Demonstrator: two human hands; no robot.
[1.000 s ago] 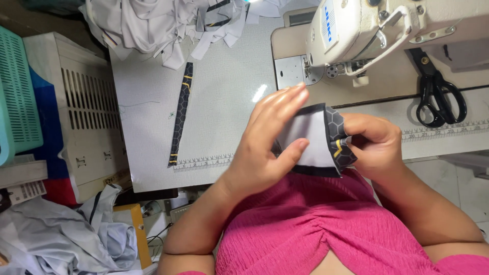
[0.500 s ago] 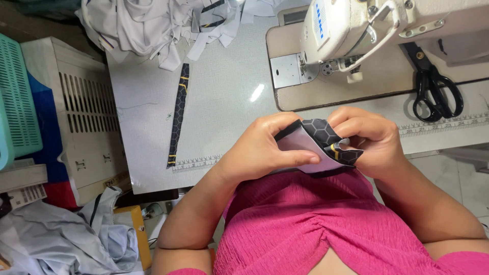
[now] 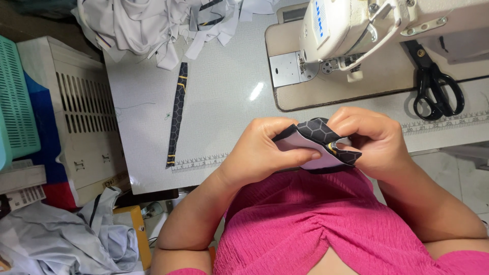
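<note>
So we've got a small fabric piece (image 3: pixel 318 145), black with a hexagon print on one face and white on the other, pinched up between both hands just above the near edge of the table (image 3: pixel 219 102), close to our chest. Our left hand (image 3: pixel 260 150) is closed on its left side, thumb lying across the white face and fingers curled behind, while our right hand (image 3: pixel 374 140) is closed on the right end, fingertips bunched over the top fold where a bit of yellow trim shows. The piece is folded over on itself and sits right between the two hands, touching both and lifted off the table. Straight beyond the hands is the sewing machine (image 3: pixel 356 25) on its beige base, and beyond the right hand, a little to its right, black scissors (image 3: pixel 435 84) lie flat. Beyond the left hand and off to its left there's a long strip (image 3: pixel 177 114) of the same hex fabric lying on the table, with a heap of white cloth (image 3: pixel 153 25) further out. Way left of the left hand stands a green basket (image 3: pixel 18 102); we can't tell what's in it.
</note>
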